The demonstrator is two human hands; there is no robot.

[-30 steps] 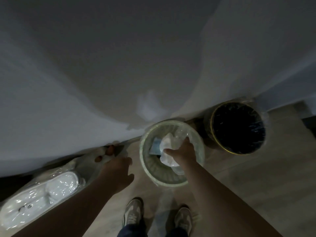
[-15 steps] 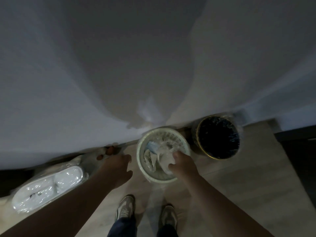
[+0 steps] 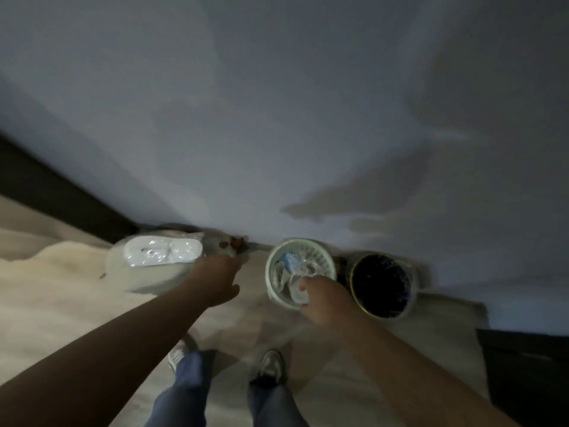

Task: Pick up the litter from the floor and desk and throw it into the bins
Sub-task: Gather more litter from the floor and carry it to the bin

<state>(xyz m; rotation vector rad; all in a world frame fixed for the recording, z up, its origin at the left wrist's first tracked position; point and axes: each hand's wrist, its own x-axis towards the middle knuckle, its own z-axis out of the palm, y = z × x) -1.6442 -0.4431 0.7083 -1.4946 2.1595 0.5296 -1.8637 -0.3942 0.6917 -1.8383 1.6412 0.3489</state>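
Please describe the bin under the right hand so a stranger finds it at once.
At the foot of the wall two bins stand side by side. Take the left one, under the right hand: a white slatted basket bin holding litter, unlike the black bin.

At lower centre, the right hand [image 3: 321, 302] pinches pale crumpled litter [image 3: 296, 291] at the near rim of the white bin [image 3: 321, 255]. A black bin [image 3: 380, 285] stands just right of it, by the wall [image 3: 277, 118]. The left hand [image 3: 217, 277] hangs loose above the floor [image 3: 237, 325], near a plastic-wrapped pack [image 3: 161, 252].
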